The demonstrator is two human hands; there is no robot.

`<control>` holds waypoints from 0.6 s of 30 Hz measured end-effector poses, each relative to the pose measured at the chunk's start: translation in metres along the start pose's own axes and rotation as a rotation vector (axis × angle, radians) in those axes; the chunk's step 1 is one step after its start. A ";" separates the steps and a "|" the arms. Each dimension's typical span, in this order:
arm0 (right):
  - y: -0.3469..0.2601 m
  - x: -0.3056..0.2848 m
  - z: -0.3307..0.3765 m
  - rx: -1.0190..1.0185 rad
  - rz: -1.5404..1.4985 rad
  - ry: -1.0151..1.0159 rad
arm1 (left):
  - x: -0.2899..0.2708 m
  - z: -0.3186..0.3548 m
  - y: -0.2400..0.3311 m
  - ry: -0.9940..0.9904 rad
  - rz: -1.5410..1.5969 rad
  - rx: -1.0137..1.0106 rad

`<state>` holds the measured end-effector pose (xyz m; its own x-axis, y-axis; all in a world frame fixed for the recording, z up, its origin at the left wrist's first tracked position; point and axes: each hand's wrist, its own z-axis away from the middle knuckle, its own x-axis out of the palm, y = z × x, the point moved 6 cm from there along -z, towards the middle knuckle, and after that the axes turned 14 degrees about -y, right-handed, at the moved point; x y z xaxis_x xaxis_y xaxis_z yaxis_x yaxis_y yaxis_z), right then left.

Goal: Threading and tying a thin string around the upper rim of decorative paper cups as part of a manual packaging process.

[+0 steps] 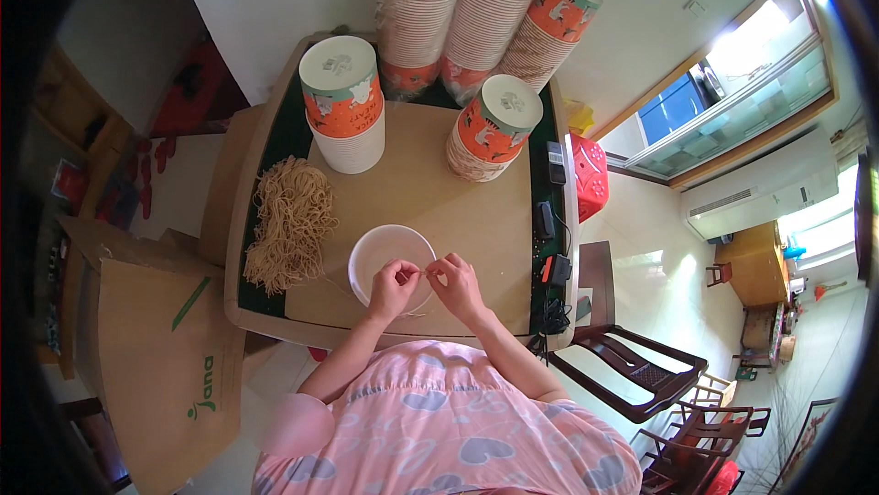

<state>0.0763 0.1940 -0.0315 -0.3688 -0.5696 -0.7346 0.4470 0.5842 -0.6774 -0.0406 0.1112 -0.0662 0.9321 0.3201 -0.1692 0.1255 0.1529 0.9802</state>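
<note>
A white paper bucket (368,260) stands with its opening up at the near middle of the table. Over its right rim, my left hand (394,291) and my right hand (455,288) come close together, thumbs and forefingers pinched. Whatever is between the fingertips is too small to make out. To the left lies a loose heap of tan strings (289,222), with a few strands trailing toward the bucket. Beyond the bucket stand a short upside-down stack of orange and white paper buckets (346,115) and a second such stack (493,133).
Tall stacks of nested buckets (423,14) line the table's far edge, some in clear plastic. Along the right edge lie a black adapter (556,269) and cables. A cardboard box (165,358) stands at the left, and a dark wooden chair (632,367) at the right.
</note>
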 end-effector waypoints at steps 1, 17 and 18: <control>-0.001 0.000 0.000 0.000 -0.001 0.000 | -0.001 0.000 0.001 -0.001 -0.003 0.000; -0.003 0.001 0.000 0.001 0.009 0.015 | 0.004 0.002 0.006 -0.061 -0.057 0.035; -0.003 0.001 0.000 0.005 0.011 0.015 | 0.004 0.002 0.003 -0.066 -0.070 0.022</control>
<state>0.0748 0.1913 -0.0298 -0.3759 -0.5541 -0.7427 0.4557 0.5874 -0.6688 -0.0353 0.1109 -0.0634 0.9412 0.2467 -0.2308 0.1978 0.1515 0.9685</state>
